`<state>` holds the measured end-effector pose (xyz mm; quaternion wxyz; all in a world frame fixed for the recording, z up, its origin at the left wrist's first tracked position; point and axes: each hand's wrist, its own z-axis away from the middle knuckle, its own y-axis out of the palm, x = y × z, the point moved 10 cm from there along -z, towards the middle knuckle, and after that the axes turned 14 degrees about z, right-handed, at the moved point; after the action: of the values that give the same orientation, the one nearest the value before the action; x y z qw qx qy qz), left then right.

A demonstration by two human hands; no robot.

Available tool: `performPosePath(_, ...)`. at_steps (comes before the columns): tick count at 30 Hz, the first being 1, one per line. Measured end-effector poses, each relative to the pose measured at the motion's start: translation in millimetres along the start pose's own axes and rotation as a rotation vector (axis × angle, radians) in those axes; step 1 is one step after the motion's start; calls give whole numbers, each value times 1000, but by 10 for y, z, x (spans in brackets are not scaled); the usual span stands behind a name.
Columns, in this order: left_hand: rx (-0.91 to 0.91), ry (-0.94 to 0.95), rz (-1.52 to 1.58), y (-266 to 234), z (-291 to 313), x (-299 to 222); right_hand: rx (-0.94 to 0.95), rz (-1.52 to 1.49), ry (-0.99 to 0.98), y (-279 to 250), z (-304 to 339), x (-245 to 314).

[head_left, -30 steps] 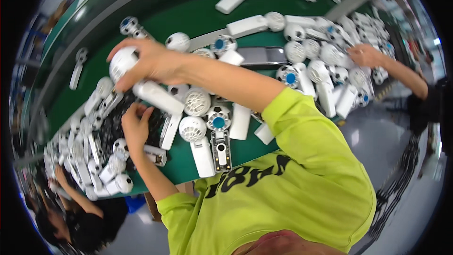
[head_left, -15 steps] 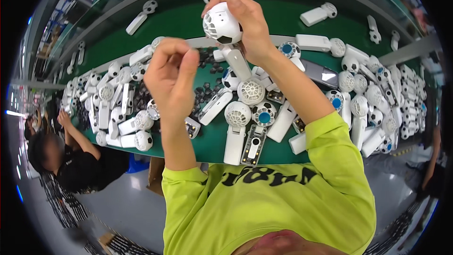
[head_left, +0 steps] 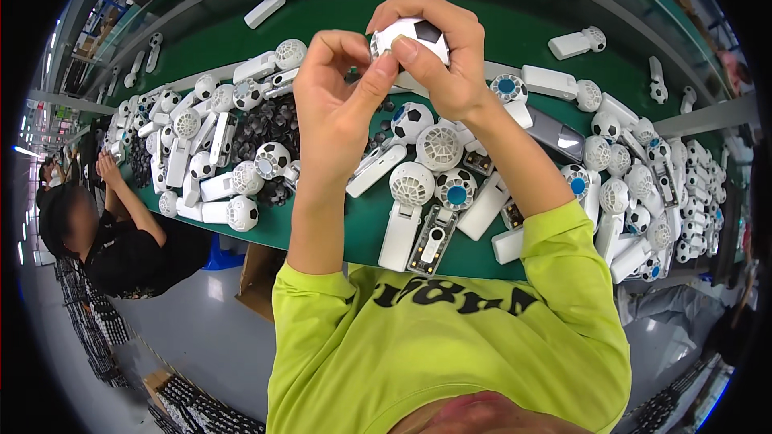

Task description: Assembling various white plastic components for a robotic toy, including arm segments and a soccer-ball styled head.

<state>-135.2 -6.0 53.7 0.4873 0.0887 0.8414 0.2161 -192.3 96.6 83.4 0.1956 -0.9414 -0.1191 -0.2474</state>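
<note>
Wrapping its grip around a black-and-white ball head [head_left: 408,30], the right hand [head_left: 450,52] holds it up toward the far side of the green bench [head_left: 277,229]. Beside the ball's left edge is the left hand [head_left: 334,92], fingers curled and thumb pointing up at the other thumb; whether its grip pinches anything, one cannot tell. Below lie a white mesh head [head_left: 440,148] and, nearer the person, a handle with bared electronics [head_left: 434,239]. Loose black pieces [head_left: 273,124] heap left of the left forearm; a dark grey case [head_left: 555,133] lies right of the right.
</note>
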Motion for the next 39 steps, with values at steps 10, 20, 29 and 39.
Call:
performPosePath(10,-134,9,-586,-1117,-94,-108,47,-440,108,209,-89,-22)
performPosePath(20,495,-350,-1355,-1197,473,845,108,-636,-151,257,-19,-182)
performPosePath(29,260,-50,-990,-955,304,309,238,-784,188,388,40,-214)
performPosePath(39,118,489,-1074,-42,311,-831,297,-232,-166,451,8,217)
